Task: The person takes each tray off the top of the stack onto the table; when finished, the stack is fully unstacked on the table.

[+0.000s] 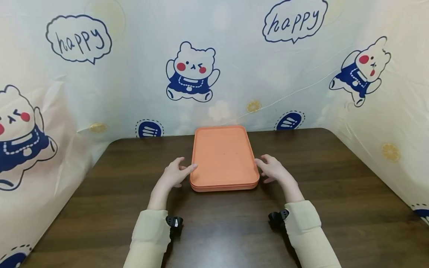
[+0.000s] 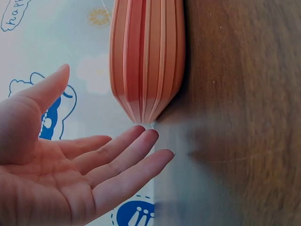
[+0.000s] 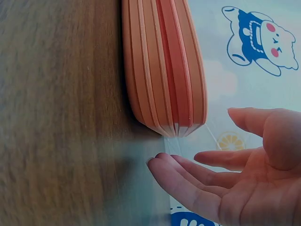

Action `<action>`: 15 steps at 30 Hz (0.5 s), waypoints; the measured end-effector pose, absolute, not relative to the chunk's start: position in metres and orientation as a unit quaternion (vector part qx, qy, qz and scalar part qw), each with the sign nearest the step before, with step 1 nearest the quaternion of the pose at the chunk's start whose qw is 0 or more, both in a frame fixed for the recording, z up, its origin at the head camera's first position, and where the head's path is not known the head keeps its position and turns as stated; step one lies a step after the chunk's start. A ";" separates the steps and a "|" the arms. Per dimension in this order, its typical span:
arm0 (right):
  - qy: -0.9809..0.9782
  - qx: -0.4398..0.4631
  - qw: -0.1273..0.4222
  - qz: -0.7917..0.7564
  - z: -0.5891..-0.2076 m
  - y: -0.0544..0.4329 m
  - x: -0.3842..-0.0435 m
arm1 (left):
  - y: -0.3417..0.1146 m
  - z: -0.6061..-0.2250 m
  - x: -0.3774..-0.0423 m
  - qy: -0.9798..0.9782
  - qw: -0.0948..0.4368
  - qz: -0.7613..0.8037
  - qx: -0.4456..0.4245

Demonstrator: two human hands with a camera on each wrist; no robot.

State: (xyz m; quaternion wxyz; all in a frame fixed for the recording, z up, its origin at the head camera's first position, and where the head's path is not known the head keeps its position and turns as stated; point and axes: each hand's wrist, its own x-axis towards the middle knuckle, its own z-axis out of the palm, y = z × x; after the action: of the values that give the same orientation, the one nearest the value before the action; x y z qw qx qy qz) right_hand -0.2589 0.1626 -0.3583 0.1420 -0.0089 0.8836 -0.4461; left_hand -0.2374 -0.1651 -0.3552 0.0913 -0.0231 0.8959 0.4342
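A stack of several orange rectangular trays point(image 1: 224, 158) lies on the dark wooden table, its long sides running away from me. In both wrist views the stacked rims show edge-on, and one tray point(image 2: 135, 56) is redder than the others. My left hand point(image 1: 175, 174) is at the left side of the stack, thumb stretched toward the top rim and fingers spread loosely. On the opposite side my right hand point(image 1: 270, 168) holds a similar pose, fingertips near the right edge. The wrist views show both palms with fingers extended, a small gap from the trays, gripping nothing.
The wooden table point(image 1: 228, 227) reaches back to a pale cloth backdrop point(image 1: 234, 74) printed with bears and "happy" bubbles, which also hangs at both sides. A small black camera point(image 1: 175, 222) sits at the left cuff, another point(image 1: 277, 219) at the right.
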 end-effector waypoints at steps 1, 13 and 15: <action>0.884 -0.008 0.141 -0.446 -0.358 0.163 -0.259 | -0.165 -0.355 -0.238 0.896 0.091 0.434 -0.023; 0.887 0.002 0.155 -0.436 -0.360 0.157 -0.262 | -0.157 -0.357 -0.240 0.903 0.094 0.419 -0.027; 0.887 0.002 0.158 -0.433 -0.362 0.155 -0.262 | -0.156 -0.358 -0.240 0.902 0.098 0.418 -0.033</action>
State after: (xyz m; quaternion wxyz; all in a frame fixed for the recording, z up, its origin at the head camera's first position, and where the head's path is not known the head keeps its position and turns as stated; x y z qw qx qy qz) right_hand -0.2616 0.1553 -0.3617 0.1583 0.0016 0.8875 -0.4328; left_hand -0.2404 -0.1561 -0.3579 0.0979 -0.0328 0.9024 0.4184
